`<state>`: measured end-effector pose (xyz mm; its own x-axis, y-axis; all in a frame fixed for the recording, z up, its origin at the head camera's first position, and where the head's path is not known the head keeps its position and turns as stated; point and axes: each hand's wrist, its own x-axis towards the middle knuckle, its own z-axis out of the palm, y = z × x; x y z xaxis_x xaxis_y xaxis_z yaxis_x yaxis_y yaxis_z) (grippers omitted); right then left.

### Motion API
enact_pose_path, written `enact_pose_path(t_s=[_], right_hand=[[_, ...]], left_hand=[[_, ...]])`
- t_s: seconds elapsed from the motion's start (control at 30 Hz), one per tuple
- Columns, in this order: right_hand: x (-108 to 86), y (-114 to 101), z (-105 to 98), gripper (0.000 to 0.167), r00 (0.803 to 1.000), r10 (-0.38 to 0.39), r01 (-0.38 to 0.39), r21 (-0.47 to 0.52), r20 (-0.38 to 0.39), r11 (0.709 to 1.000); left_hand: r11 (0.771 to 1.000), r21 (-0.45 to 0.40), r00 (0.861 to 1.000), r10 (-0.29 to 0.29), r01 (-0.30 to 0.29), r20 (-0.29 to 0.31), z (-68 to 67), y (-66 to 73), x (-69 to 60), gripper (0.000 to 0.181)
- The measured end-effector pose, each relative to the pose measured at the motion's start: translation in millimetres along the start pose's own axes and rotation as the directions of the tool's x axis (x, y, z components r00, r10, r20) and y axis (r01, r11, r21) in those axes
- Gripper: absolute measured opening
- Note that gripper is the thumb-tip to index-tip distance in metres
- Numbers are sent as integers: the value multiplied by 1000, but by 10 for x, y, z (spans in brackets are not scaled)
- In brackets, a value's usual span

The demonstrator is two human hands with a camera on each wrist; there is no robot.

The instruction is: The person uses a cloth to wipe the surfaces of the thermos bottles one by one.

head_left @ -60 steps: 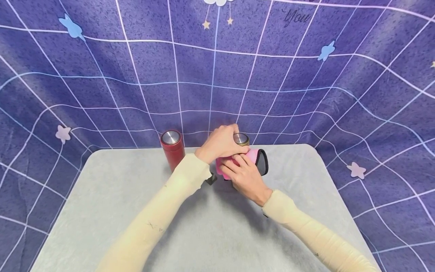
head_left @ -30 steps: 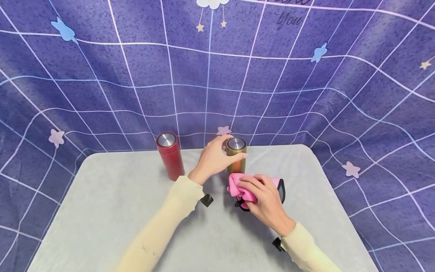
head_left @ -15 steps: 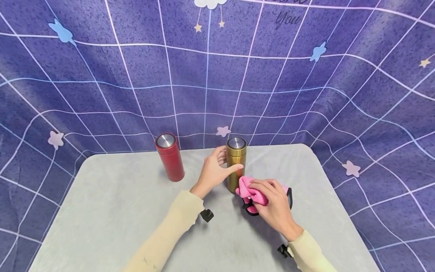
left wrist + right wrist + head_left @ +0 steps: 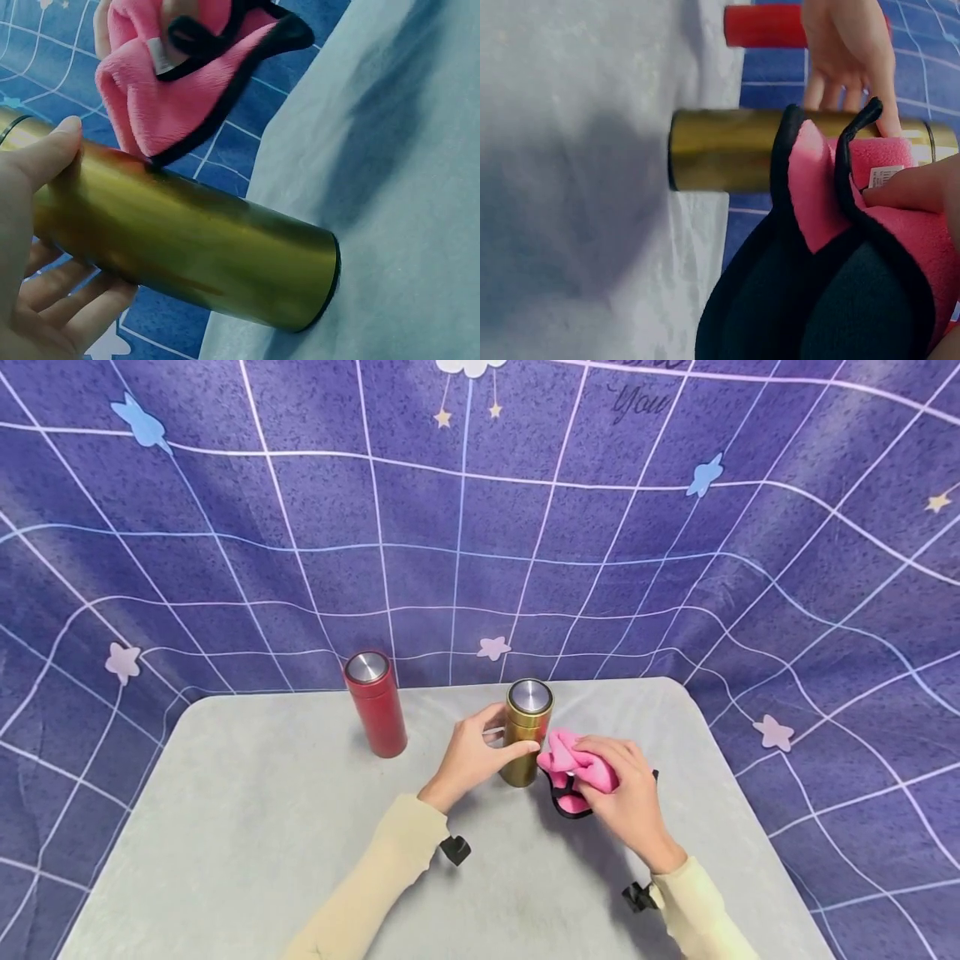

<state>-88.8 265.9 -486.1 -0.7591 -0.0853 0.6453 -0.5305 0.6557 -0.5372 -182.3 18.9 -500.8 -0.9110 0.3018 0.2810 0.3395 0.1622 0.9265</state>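
Observation:
My left hand (image 4: 470,752) grips a gold thermos (image 4: 528,724) with a steel-topped lid, thumb on the near side and fingers behind. In the left wrist view the gold thermos (image 4: 202,232) has its base close to the table; contact is unclear. Bunched in my right hand (image 4: 626,793) is a pink cloth (image 4: 581,760) with black edging and a dark grey backing, just right of the thermos. The right wrist view shows a small white label on the pink cloth (image 4: 817,195). Part of the cloth is hidden under my right fingers.
A red thermos (image 4: 378,710) stands upright left of the gold one, near the back of the grey-covered table (image 4: 247,827). Behind the table and along its sides hangs a purple curtain (image 4: 420,577) with grid lines and stars.
My right hand has drawn the pink cloth down and right, away from the gold thermos. My left hand has shifted lower on the thermos, which has come slightly nearer. The red thermos stays put.

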Motion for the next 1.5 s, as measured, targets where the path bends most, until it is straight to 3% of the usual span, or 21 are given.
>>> enact_pose_path(t_s=[0.17, 0.27, 0.47, 0.63, 0.93, 1.2, 1.5], right_hand=[[161, 90, -79, 52, 994, 105, -104, 56, -19, 993], [314, 94, -124, 51, 981, 186, -179, 108, -51, 978], [753, -124, -207, 46, 944, 307, -273, 230, -122, 934], [1115, -424, -254, 43, 957, 272, -226, 324, -105, 919], [1426, -453, -29, 44, 991, 109, -130, 347, 82, 929], [1449, -479, 98, 41, 966, 30, -77, 176, 257, 981], [1398, -427, 125, 43, 954, 28, -74, 145, 299, 987]], left_hand=[[1000, -2, 1000, 23, -23, -8, -2, 4, -38, 60], [999, 2, 999, 32, -32, -25, -8, 4, -61, 60], [998, 15, 998, 57, -56, -23, -27, 0, -101, 57], [998, 17, 998, 62, -61, -26, -42, -13, -134, 55], [996, 15, 996, 85, -85, -28, -50, -43, -155, 53], [992, 69, 994, 111, -110, -3, -37, -42, -134, 56], [993, 73, 996, 90, -90, 11, -51, -47, -152, 59]])
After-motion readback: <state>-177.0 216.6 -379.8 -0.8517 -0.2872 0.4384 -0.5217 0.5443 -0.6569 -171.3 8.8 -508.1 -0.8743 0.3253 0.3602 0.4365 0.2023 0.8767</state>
